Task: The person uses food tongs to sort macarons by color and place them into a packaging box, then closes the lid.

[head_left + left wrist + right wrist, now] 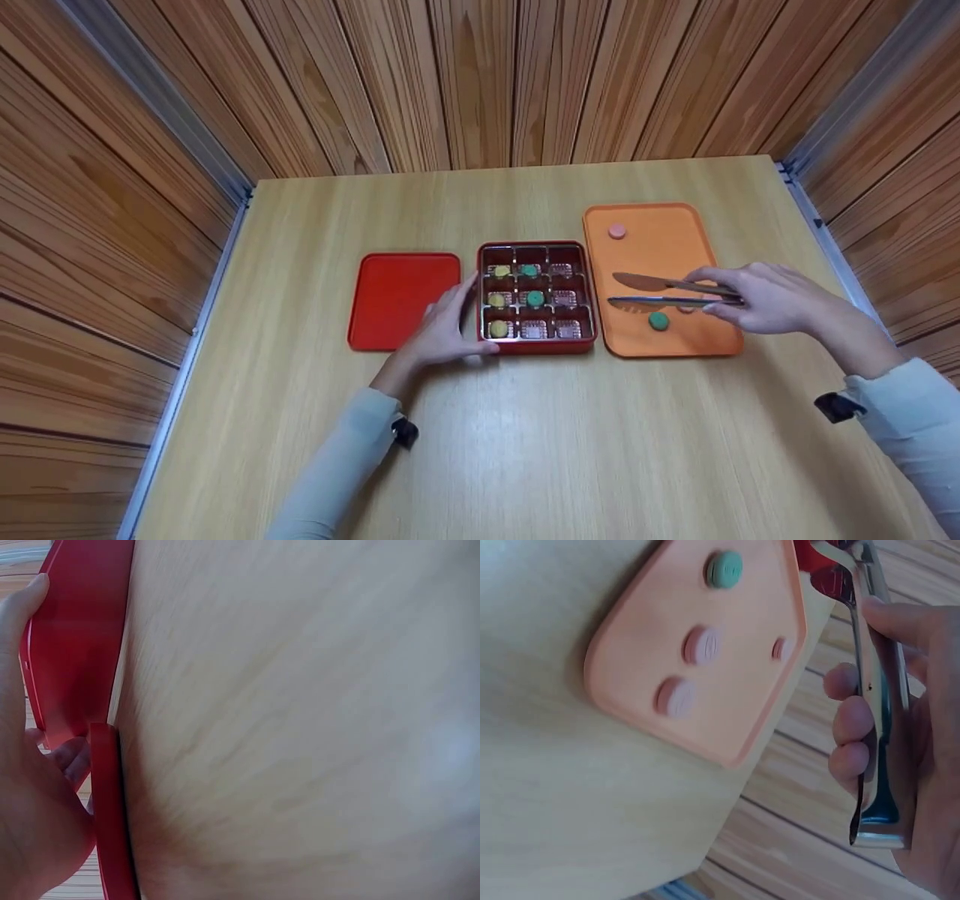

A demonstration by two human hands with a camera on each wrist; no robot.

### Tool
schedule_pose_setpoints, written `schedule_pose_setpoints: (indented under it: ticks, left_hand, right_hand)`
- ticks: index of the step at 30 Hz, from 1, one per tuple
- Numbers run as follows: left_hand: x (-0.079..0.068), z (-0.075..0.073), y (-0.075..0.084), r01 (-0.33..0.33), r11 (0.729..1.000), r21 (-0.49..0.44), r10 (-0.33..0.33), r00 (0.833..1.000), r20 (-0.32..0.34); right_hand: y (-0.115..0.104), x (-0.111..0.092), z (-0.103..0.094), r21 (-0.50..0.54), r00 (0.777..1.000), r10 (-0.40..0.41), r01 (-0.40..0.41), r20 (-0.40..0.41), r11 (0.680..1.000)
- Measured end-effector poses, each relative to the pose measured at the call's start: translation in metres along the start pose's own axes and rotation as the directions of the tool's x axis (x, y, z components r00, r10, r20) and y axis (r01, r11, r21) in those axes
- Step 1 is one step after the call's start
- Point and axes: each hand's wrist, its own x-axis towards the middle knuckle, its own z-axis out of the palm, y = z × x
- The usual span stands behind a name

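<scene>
My left hand [441, 326] rests against a dark red box [536, 348], thumb at its near left corner and fingers along its left side. A clear divided insert lies inside, three rows by three. Yellow macarons [499, 328] sit down its left column, green macarons [535, 298] in the middle column's far and centre compartments. My right hand [776, 298] grips metal tongs [641, 282] above an orange tray [652, 217]. The tongs' arms stand apart with nothing between them. A green macaron [658, 321] lies below their tips; pink macarons [701, 645] are on the tray too.
A flat red lid [394, 300] lies left of the box, partly behind my left hand. The orange tray stands right beside the box. Wood-panelled walls [480, 82] close off the table [480, 465] at the back and sides.
</scene>
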Motion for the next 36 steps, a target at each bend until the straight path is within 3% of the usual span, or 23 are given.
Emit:
schedule_pose_setpoints:
  ticks: [12,36]
  left_hand:
    - [-0.001,0.001,0.001,0.011,1.000,0.006,-0.011,1.000,0.006]
    - [0.002,0.000,0.000,-0.003,1.000,0.008,0.003,1.000,0.003]
  right_hand:
    - [0.021,-0.017,-0.006,-0.021,0.997,0.071,-0.070,0.040,0.997]
    - [0.031,-0.014,0.003,0.053,0.964,0.172,-0.186,0.204,0.981]
